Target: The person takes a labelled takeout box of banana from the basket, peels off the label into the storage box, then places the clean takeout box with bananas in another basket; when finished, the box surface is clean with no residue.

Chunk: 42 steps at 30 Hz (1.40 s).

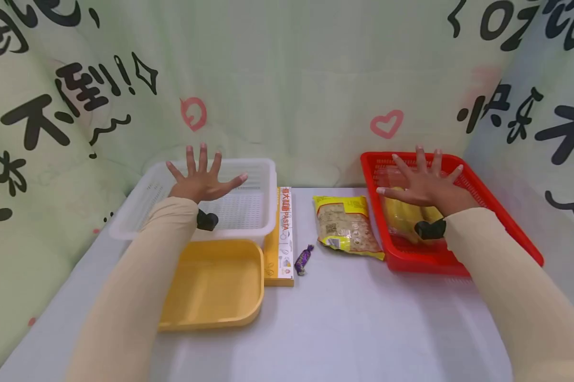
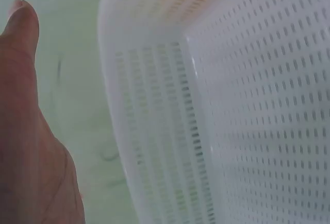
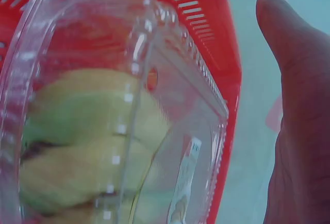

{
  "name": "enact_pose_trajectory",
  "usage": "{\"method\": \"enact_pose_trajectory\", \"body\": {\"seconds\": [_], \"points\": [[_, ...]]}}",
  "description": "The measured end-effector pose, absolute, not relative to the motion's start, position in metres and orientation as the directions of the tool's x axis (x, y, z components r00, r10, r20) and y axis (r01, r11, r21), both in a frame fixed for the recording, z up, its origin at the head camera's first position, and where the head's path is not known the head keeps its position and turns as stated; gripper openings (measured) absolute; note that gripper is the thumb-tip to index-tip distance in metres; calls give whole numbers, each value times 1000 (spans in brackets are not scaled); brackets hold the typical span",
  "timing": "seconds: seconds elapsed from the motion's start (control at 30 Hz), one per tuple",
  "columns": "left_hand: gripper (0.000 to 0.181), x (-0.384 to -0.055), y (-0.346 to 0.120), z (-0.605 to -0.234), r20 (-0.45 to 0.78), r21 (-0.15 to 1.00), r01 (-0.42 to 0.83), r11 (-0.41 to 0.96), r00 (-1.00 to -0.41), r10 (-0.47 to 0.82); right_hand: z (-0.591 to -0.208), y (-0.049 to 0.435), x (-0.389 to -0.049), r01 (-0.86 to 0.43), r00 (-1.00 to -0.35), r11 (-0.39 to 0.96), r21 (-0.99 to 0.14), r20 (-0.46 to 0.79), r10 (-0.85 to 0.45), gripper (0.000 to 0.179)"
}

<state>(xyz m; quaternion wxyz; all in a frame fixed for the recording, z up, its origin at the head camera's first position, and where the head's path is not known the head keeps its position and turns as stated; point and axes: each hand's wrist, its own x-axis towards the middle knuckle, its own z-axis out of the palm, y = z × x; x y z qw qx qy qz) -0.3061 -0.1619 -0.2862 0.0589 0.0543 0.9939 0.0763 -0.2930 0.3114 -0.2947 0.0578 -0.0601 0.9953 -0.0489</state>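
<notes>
My left hand (image 1: 198,183) is spread above the white perforated basket (image 1: 241,212), holding nothing; in the left wrist view its thumb shows beside the basket wall (image 2: 160,131). My right hand (image 1: 427,185) is spread likewise over the red basket (image 1: 494,212). Inside that basket lies a clear plastic box (image 3: 170,105) with yellow-green fruit (image 3: 87,131) in it, partly hidden by the right hand in the head view. Between the baskets are a yellow-and-clear food bag (image 1: 346,225), a purple-wrapped candy (image 1: 303,260) and an orange-and-white pasta box (image 1: 285,233).
A yellow tray (image 1: 215,286) sits in front of the white basket, partly behind the left sleeve (image 1: 124,297). Everything stands on a table with a white cloth (image 1: 344,329). A pale green curtain (image 1: 287,95) with black lettering and red hearts hangs behind and at the sides.
</notes>
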Motion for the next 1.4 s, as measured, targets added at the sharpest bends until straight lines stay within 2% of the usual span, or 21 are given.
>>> {"method": "enact_pose_trajectory", "body": {"seconds": [0.13,0.4,0.7,0.83,1.07,1.23,1.4], "points": [[101,-308,-149,-288,-99,202,128,971,-984,150,-295,316,-296,-125,-985,984,-125,-107,-138,109],[97,-313,-90,-296,-18,235,298,925,-950,310,-305,326,-291,-110,-985,972,-206,-111,-135,106],[73,-310,-33,-309,91,482,414,772,-900,426,-309,345,-284,-93,-980,941,-325,-139,-144,105],[67,-305,-10,-316,113,526,458,717,-873,474,-314,357,-281,-104,-980,925,-365,-118,-157,101],[66,-293,32,-341,89,634,438,637,-860,502,-321,374,-272,-47,-974,882,-469,-174,-145,98],[66,-280,60,-356,38,723,405,559,-832,554,-324,383,-269,-60,-969,837,-543,-169,-179,88],[71,-267,81,-367,70,830,368,419,-814,576,-330,386,-268,-18,-965,775,-632,-191,-178,86]]}}
